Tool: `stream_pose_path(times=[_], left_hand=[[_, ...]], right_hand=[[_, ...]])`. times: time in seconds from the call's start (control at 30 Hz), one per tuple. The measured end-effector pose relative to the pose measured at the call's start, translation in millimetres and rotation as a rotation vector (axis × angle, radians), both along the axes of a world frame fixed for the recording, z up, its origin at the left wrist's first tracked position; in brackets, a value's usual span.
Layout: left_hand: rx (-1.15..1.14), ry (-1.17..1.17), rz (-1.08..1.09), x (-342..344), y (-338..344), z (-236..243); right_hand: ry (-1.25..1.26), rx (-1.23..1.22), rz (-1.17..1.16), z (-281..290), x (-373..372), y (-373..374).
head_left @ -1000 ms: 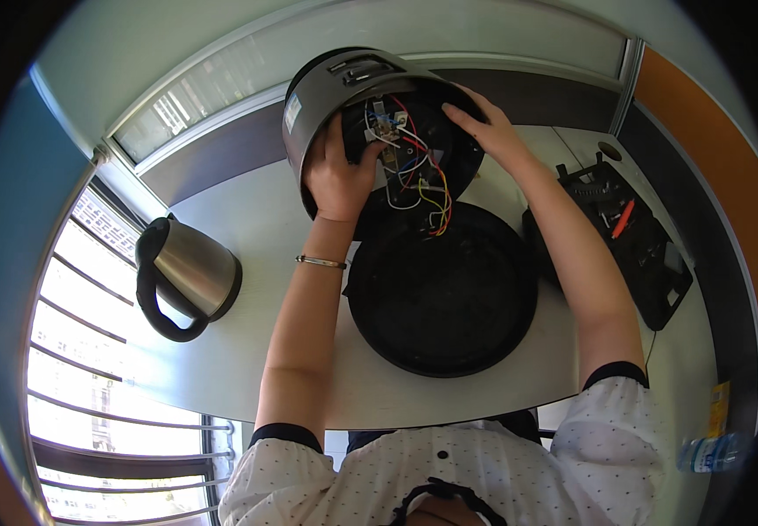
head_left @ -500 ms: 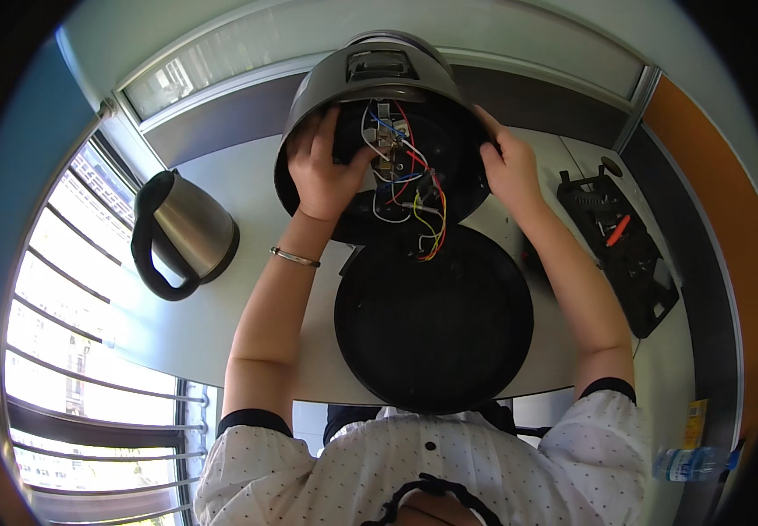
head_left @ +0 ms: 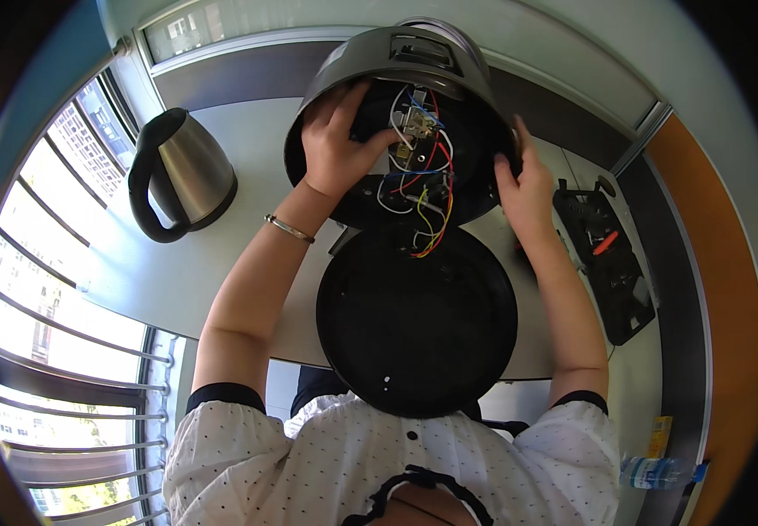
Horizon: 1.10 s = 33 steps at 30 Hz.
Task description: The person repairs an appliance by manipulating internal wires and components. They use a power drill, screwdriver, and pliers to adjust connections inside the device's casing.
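A grey rice cooker (head_left: 344,66) lies tipped on the table, its open underside facing me. Red, blue, white and yellow-green wires (head_left: 427,188) hang from metal parts inside and run to a black round base cover (head_left: 414,324), detached and lying nearer me. My left hand (head_left: 337,149) reaches inside the shell, fingers stretched along its inner wall, thumb spread out beside the wiring. Against the right rim, my right hand (head_left: 526,188) grips the shell, thumb at the opening's edge and fingers outside. Two small white spots (head_left: 386,382) show on the cover.
A steel kettle (head_left: 191,171) with a black handle stands at the left. On the right lies a black tool case (head_left: 611,272) with a red-orange tool (head_left: 605,243). A plastic bottle (head_left: 659,473) is at the lower right. A partition (head_left: 239,74) borders the table's far side.
The whole view has shifted. The rice cooker is turned slightly, and my right hand's fingers have lifted and straightened at the rim. White spots now show on the cover.
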<state>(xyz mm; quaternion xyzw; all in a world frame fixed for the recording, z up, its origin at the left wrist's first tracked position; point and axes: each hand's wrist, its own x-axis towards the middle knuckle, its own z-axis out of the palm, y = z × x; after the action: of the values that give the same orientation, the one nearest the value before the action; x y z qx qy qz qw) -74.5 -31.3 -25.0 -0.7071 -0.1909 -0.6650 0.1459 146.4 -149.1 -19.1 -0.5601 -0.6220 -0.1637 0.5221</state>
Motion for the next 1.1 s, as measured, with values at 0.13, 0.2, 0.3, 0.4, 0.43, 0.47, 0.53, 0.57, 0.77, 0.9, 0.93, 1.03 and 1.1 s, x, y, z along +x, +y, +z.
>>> stream_pose_path(times=[0.13,0.2,0.3,0.4,0.43,0.47,0.53,0.57,0.77,0.9,0.93,1.03,1.1], left_hand=[[0.013,-0.016,-0.012,0,-4,2],[-0.044,-0.016,0.001,0,-10,4],[-0.013,-0.039,-0.011,2,-9,4],[-0.018,-0.042,-0.040,3,-10,5],[-0.023,-0.044,-0.038,3,-10,4],[-0.024,-0.044,-0.034,2,-10,4],[-0.028,-0.046,-0.030,2,-9,4],[-0.029,-0.046,-0.032,3,-10,5],[-0.030,-0.048,-0.040,3,-10,5],[-0.039,-0.046,-0.034,2,-11,5],[-0.036,-0.049,-0.039,2,-11,5],[-0.035,-0.052,-0.054,4,-10,4],[-0.037,-0.050,-0.053,4,-10,4]], right_hand=[[-0.283,0.411,-0.072,14,-9,-2],[-0.496,0.441,0.022,12,-7,-5],[-0.541,0.353,0.155,11,-22,0],[-0.463,0.223,0.209,17,-32,10],[-0.454,0.216,0.213,17,-32,15],[-0.444,0.213,0.218,18,-34,19],[-0.409,0.195,0.226,20,-38,24],[-0.383,0.182,0.228,20,-39,24],[-0.423,0.270,0.202,19,-45,29],[-0.441,0.268,0.244,16,-43,32],[-0.446,0.277,0.249,16,-42,33],[-0.475,0.303,0.253,15,-42,34],[-0.510,0.334,0.260,16,-42,36]])
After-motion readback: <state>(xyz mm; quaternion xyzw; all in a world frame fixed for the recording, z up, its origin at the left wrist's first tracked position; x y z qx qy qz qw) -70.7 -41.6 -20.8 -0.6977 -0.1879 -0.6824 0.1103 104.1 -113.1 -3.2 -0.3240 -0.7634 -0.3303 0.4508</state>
